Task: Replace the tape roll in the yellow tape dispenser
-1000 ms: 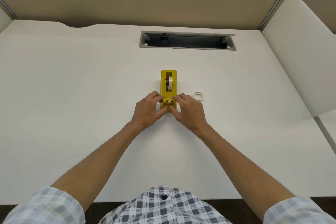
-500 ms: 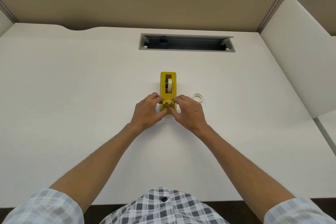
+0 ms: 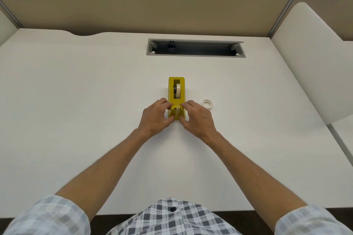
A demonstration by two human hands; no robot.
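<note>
The yellow tape dispenser [image 3: 176, 89] stands on the white desk [image 3: 76, 110], its cutter end toward me. A cream tape roll [image 3: 177, 91] sits upright in its slot. My left hand [image 3: 155, 118] and my right hand [image 3: 198, 118] pinch the near end of the dispenser from both sides, fingertips at the cutter and thumbs at the front foot. A strip of tape seems to lie over the near end between my fingers. A small white ring, a spent tape core [image 3: 207, 104], lies flat on the desk just right of my right hand.
An open grey cable tray [image 3: 194, 48] is set into the desk behind the dispenser. Beige partition walls stand at the back, and a white side panel [image 3: 305, 72] rises on the right. The desk's front edge is by my checked shirt.
My hands stay at the dispenser's near end; the thumbs have slid down toward its front foot. The view has tilted up slightly.
</note>
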